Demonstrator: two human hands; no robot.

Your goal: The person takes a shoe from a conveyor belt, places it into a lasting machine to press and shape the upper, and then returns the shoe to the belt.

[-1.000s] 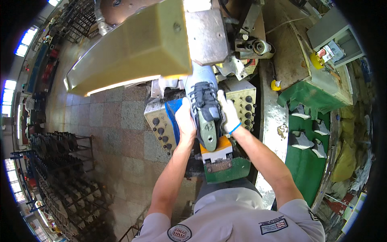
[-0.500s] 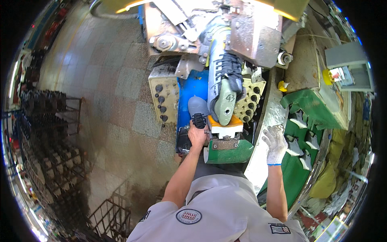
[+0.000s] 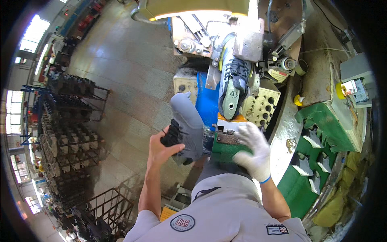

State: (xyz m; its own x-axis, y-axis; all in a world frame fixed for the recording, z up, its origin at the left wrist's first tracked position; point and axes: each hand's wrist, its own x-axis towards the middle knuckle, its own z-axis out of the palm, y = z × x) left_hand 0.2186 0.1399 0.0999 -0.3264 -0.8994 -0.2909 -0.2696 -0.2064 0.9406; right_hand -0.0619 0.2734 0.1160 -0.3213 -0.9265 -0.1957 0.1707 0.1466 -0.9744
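Observation:
My bare left hand [image 3: 159, 148] grips a grey shoe upper [image 3: 188, 125] by its black-laced side, thumb across it. The shoe is held up left of the machine, toe pointing away from me. My right hand [image 3: 257, 155], in a white knit glove with a blue cuff edge, is bare of any object, fingers apart and slightly blurred. It hovers by the green padded cover [image 3: 225, 151] at the machine's front. Clamped in the machine, another grey shoe with black laces [image 3: 238, 69] sits on a green last [image 3: 231, 97], its heel end over an orange-topped block [image 3: 229, 119].
Control panels with black knobs [image 3: 261, 103] flank the machine. To the right, several shoe pieces [image 3: 301, 164] lie on a green surface [image 3: 296, 193], below a green-draped box [image 3: 328, 125]. Racks loaded with shoes [image 3: 74, 139] stand at the left. An empty metal cart frame [image 3: 111, 203] is nearer.
My left hand has lifted the grey shoe up and leftward from beside the machine. My gloved right hand has moved left, from the side ledge to the machine's front. The view has shifted.

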